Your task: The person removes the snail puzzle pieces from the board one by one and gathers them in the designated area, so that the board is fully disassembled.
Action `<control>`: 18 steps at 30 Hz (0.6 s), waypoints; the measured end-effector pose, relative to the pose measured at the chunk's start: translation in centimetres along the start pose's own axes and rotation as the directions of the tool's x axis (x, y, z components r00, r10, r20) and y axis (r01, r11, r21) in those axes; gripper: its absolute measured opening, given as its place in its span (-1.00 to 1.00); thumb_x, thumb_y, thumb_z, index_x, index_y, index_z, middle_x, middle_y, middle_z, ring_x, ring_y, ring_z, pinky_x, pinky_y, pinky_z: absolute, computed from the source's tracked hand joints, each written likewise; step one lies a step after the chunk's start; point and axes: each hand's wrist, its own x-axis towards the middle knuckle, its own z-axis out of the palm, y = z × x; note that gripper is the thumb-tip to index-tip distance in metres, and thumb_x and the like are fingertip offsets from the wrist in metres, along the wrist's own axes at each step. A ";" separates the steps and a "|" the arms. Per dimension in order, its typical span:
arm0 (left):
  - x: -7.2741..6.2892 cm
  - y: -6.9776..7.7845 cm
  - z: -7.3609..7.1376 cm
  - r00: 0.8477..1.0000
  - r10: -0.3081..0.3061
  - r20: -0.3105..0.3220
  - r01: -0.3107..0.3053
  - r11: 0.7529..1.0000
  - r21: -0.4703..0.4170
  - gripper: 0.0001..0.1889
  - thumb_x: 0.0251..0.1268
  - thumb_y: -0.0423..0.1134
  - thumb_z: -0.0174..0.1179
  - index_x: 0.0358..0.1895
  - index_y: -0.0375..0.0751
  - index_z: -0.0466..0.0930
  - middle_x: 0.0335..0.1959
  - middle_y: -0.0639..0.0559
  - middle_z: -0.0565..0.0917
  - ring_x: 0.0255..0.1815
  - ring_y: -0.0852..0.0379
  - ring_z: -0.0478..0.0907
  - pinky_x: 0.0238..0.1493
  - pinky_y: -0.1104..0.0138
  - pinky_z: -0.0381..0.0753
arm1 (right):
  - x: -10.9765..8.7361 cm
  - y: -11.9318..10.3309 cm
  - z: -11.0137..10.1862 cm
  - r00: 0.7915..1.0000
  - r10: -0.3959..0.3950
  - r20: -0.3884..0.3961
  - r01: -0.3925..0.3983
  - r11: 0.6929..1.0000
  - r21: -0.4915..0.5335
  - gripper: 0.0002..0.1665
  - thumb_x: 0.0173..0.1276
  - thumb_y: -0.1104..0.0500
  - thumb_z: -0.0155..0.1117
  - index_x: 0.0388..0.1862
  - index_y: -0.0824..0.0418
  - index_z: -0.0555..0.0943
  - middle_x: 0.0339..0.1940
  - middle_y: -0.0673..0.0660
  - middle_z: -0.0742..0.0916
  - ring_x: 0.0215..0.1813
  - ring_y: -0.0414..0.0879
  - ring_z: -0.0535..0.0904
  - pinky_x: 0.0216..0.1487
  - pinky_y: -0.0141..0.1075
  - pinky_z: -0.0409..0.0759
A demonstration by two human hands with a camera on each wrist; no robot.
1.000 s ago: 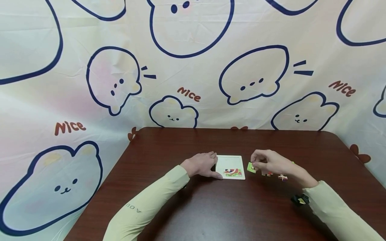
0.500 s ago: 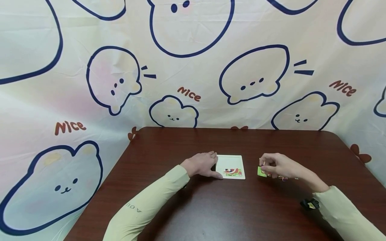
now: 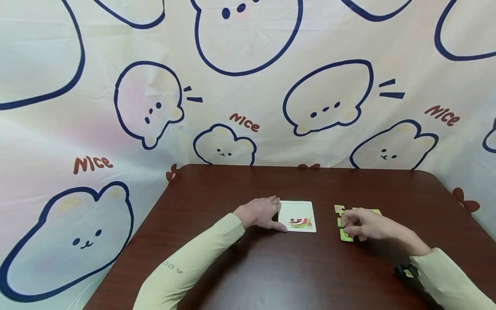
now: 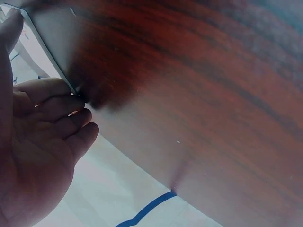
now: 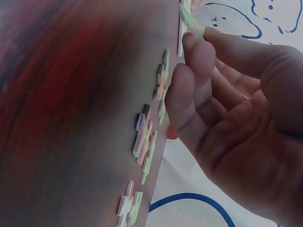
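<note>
A white puzzle board (image 3: 295,211) lies on the table, a few colourful jigsaw pieces (image 3: 303,223) fitted in its near right corner. My left hand (image 3: 260,213) rests at the board's left side, thumb at the near corner, fingers at the far one. In the left wrist view these fingers (image 4: 71,101) touch the board's edge. To the right of the board, my right hand (image 3: 362,224) pinches a green jigsaw piece (image 3: 345,235) between thumb and fingertips. The right wrist view shows the held piece (image 5: 191,21) raised off the table, tilted.
Loose green jigsaw pieces (image 3: 339,209) lie around the right hand, partly hidden by it. Several pieces (image 5: 144,137) line the table in the right wrist view. The dark brown table (image 3: 271,267) ends at a printed cloth backdrop (image 3: 267,99).
My right hand has moved right and towards me with the green jigsaw piece, away from the board, uncovering other loose pieces. The left hand and board stay put.
</note>
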 end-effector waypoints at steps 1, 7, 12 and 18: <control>0.0 0.0 0.1 1.000 0.001 0.000 -0.001 1.000 -0.002 0.04 0.14 0.59 -0.07 0.50 -0.15 0.22 0.55 -0.08 0.21 0.59 0.05 0.12 0.51 0.21 0.23 | -0.1 0.0 0.1 1.000 0.008 0.008 -0.008 1.000 -0.003 -0.87 0.39 0.17 0.27 -0.23 0.21 0.54 -0.51 0.04 0.65 -0.58 -0.26 0.46 -0.58 -0.34 0.54; 0.1 0.0 0.2 1.000 0.004 -0.013 -0.004 1.000 0.019 0.03 0.14 0.58 -0.07 0.49 -0.14 0.23 0.55 -0.08 0.22 0.58 0.05 0.13 0.52 0.21 0.23 | 0.0 0.3 0.3 0.999 0.035 0.024 -0.034 0.998 -0.043 -0.87 0.40 0.17 0.27 -0.25 0.20 0.52 -0.52 0.00 0.63 -0.58 -0.26 0.48 -0.57 -0.33 0.56; 0.2 0.0 0.2 1.000 0.008 -0.009 -0.007 1.000 0.019 0.04 0.13 0.59 -0.08 0.50 -0.14 0.23 0.55 -0.08 0.22 0.58 0.05 0.13 0.51 0.21 0.24 | 0.2 0.3 0.1 0.998 0.059 0.038 -0.055 0.993 -0.107 -0.89 0.39 0.15 0.28 -0.29 0.13 0.52 -0.53 -0.03 0.60 -0.62 -0.27 0.45 -0.59 -0.34 0.53; 0.1 0.1 0.1 1.000 0.008 -0.007 -0.008 1.000 0.012 0.03 0.13 0.58 -0.06 0.49 -0.14 0.24 0.55 -0.08 0.23 0.58 0.04 0.14 0.51 0.21 0.24 | 0.4 0.3 0.1 0.997 0.069 0.035 -0.062 0.984 -0.166 -0.87 0.37 0.16 0.29 -0.37 0.05 0.53 -0.55 -0.09 0.56 -0.62 -0.29 0.42 -0.58 -0.37 0.49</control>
